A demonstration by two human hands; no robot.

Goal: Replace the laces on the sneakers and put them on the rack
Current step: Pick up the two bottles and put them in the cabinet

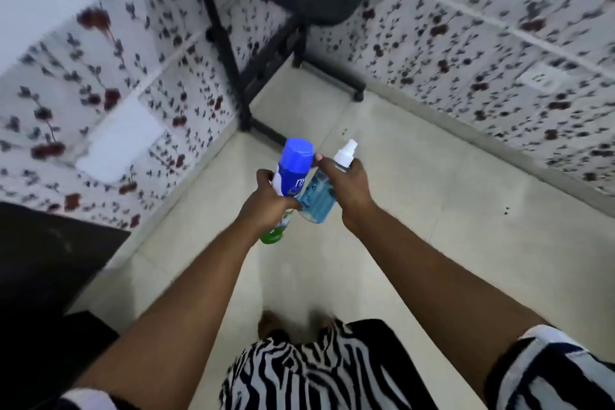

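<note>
I stand in a corner of a home, likely a living room or bedroom. White wallpaper printed with dark red flowers and grey leaves (482, 53) covers both walls, pale glossy floor tiles (432, 210) lie underfoot, and a black metal-legged stand (233, 76) fills the corner, near a white wall socket (540, 78).

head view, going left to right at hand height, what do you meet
left hand → blue-capped can → clear bottle of blue liquid with a white sprayer → right hand
</note>
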